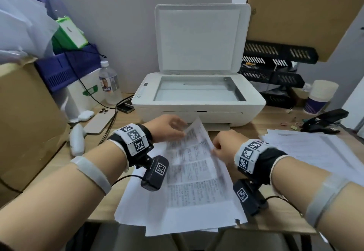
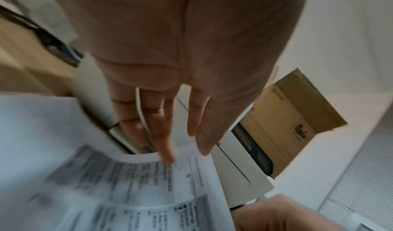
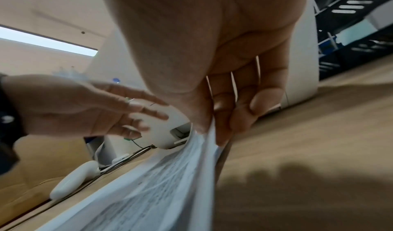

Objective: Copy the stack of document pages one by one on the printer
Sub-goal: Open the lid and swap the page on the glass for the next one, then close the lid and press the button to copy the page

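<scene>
A white printer (image 1: 197,110) stands at the back of the desk with its lid (image 1: 201,37) raised and its glass (image 1: 197,91) bare. In front of it lies a stack of printed pages (image 1: 137,207). My right hand (image 1: 218,148) pinches the right edge of the top page (image 1: 197,164), which is lifted and tilted; the right wrist view shows thumb and fingers (image 3: 223,133) closed on that page (image 3: 170,175). My left hand (image 1: 179,126) has straight fingers, and its fingertips (image 2: 168,155) touch the page's far edge (image 2: 127,192).
A second pile of pages (image 1: 315,152) lies at the right. A cardboard box (image 1: 25,122), water bottle (image 1: 109,83), phone (image 1: 100,120) and cables crowd the left. Black trays (image 1: 275,67), a cup (image 1: 319,97) and a black stapler (image 1: 323,120) sit right of the printer.
</scene>
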